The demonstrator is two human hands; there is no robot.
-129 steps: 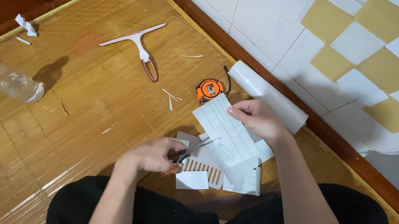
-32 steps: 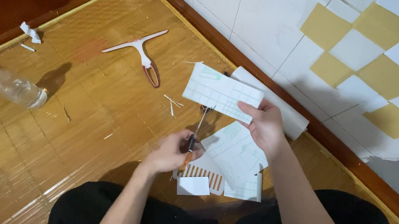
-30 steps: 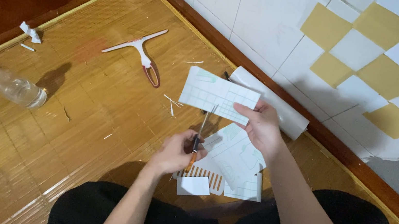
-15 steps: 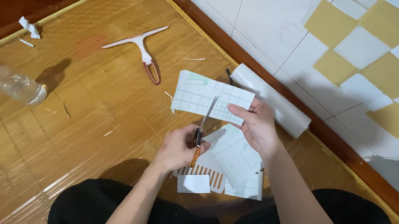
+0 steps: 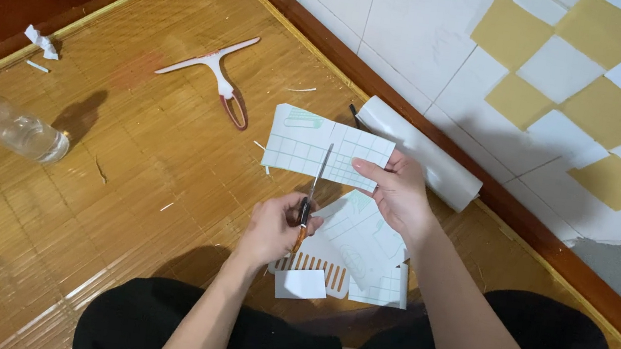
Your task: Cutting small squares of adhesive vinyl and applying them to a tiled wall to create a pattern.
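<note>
My right hand [image 5: 399, 191] holds a white gridded sheet [image 5: 295, 141] by its right edge, lifted above the mat. My left hand [image 5: 274, 229] grips orange-handled scissors [image 5: 312, 191], and their blades run up through the sheet near its middle. Under my hands lie more cut white sheets [image 5: 365, 243] and a small white offcut [image 5: 301, 284] on an orange comb-like scraper [image 5: 318, 267].
A roll of white film [image 5: 427, 154] lies along the dark baseboard. A white squeegee [image 5: 215, 72] rests on the bamboo mat [image 5: 81, 191], a clear spray bottle [image 5: 6, 125] at far left, crumpled paper [image 5: 39, 41] near the mat's edge. White and tan squares cover the wall [image 5: 553, 63].
The sheet was lifted off the floor pile and turned crosswise. The scissors came up and have cut further into it, and the sheet has shifted left.
</note>
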